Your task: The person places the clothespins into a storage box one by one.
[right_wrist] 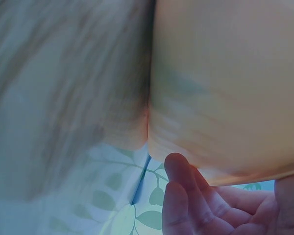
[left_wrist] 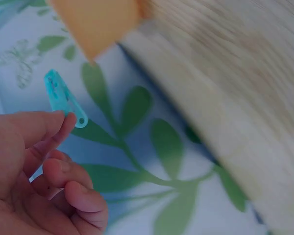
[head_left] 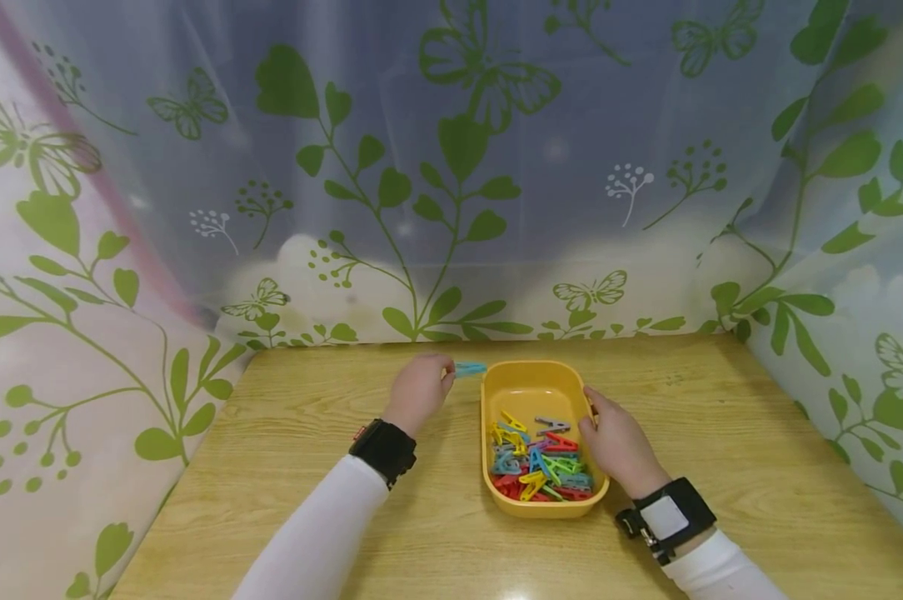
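My left hand (head_left: 420, 390) pinches a light blue clothespin (head_left: 470, 368) between thumb and index finger, just left of the far end of a yellow plastic tub (head_left: 486, 417). In the left wrist view the clothespin (left_wrist: 63, 98) points away from the fingertips, its other fingers loosely curled below. My right hand (head_left: 626, 440) grips the tub's right side, the thumb at the rim and the fingers along the outer wall, as the right wrist view also shows. Clothespins (head_left: 537, 462) in red, yellow, green, blue and grey lie heaped in the tub's near half.
The tub stands on a wood-grain table (head_left: 309, 517). Behind the table's far edge hangs a curtain (head_left: 526, 233) printed with green leaves and butterflies, and similar cloth closes off the left and right sides.
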`<state>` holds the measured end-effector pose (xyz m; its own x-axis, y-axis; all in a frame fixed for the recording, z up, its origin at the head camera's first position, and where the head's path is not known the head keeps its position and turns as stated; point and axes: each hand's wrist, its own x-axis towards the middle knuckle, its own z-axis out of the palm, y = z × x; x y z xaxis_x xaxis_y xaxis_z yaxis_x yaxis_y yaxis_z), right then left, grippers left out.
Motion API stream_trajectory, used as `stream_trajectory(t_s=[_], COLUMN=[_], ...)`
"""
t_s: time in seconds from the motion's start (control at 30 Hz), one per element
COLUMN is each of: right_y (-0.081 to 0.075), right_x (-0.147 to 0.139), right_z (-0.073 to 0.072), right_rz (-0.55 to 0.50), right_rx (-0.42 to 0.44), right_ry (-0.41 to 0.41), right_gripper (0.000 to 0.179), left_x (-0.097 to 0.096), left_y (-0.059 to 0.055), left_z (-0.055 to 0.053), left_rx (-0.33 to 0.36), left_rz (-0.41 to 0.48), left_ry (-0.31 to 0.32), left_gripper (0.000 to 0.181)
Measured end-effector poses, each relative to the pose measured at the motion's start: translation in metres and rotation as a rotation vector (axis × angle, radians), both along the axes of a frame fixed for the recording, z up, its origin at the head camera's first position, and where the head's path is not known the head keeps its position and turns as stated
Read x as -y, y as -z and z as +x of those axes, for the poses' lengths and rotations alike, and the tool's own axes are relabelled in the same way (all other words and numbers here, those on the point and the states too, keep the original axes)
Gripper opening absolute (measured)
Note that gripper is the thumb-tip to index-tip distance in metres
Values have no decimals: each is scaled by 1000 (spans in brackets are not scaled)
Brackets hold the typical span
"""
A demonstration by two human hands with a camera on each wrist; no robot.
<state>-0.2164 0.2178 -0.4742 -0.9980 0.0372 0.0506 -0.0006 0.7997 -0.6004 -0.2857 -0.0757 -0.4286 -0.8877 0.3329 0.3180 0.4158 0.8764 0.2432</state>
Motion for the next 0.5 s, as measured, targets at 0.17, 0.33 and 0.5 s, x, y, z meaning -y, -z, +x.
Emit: stream_trajectory(t_s=[0.17,0.33,0.5], right_y=[0,-1,-1], right_x=[0,0,0], right_z=[1,1,1], right_rz=[13,13,11], right_rx=[-11,-15,-13], right_ry=[-3,-4,-5], right_gripper=[58,58,58], left_x=[-25,-46,-60], left_y=[-8,-7,-3], left_z=[17,31,40], left_rx=[-53,-43,-55], left_rz=[-36,-69,-104], left_ry=[67,137,196], left_gripper=[5,7,8])
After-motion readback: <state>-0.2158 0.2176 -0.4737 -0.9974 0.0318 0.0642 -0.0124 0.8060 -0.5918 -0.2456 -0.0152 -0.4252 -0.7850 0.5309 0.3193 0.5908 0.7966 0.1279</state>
